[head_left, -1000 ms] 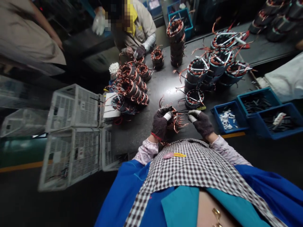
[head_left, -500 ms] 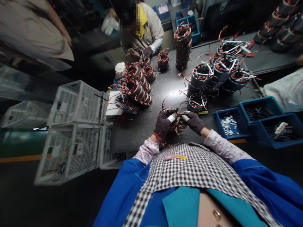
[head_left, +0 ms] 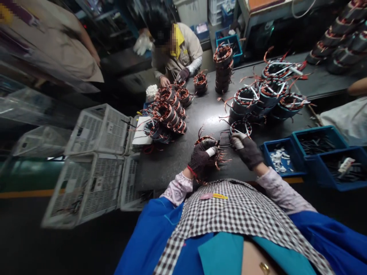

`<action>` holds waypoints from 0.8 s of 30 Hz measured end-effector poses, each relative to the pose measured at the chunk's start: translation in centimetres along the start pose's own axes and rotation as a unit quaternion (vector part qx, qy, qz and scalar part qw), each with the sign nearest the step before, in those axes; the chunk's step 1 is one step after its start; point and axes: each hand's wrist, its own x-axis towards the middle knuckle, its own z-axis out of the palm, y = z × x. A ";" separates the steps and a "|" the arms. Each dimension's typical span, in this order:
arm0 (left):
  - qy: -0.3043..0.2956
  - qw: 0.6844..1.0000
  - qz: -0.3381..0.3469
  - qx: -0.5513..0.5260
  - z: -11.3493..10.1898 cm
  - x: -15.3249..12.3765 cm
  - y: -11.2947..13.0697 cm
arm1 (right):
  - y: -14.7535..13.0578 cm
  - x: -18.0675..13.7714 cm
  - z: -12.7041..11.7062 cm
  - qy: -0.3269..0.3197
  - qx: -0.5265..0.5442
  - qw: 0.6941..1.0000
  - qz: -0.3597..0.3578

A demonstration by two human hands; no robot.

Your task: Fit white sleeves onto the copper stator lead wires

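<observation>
Close to the table's front edge stands a motor stator with copper wire ends sticking out to the right. My left hand, in a dark glove with pale fingertips, grips it from the left and hides much of it. A short black piece shows by its thumb. To the right, my right hand is curled closed, apart from that stator. Its fingertips are in front of another stator with white sleeves; what they pinch, if anything, is hidden. Dark bent wires lie between the two hands.
Stacked stators stand at left, at the back and at right. Blue bins hold white pieces and black sleeves. White crates are at left. A co-worker handles a stator across the table.
My right hand has moved right, away from the stator and my left hand. My left hand has stayed on the stator. The view has shifted slightly.
</observation>
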 end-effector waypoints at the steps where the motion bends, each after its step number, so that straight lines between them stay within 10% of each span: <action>1: -0.010 1.000 0.002 0.001 0.0 -0.2 0.1 | -1.2 -0.2 -0.5 0.024 0.017 1.000 -0.005; 7: -0.058 0.998 0.001 -0.005 -0.3 -0.7 0.5 | -5.9 -0.3 -1.5 -0.110 0.065 0.991 -0.038; 11: -0.014 1.000 0.010 -0.022 -0.4 -0.3 0.1 | -2.1 -1.8 -2.1 0.022 0.142 0.989 0.046; 18: 0.015 0.999 0.010 -0.037 -0.3 0.6 -0.2 | 4.9 -5.2 1.6 -0.013 0.017 0.994 0.110; 24: 0.012 0.999 0.007 -0.031 -0.2 0.4 0.0 | 6.2 -5.1 4.1 0.003 0.122 0.981 0.153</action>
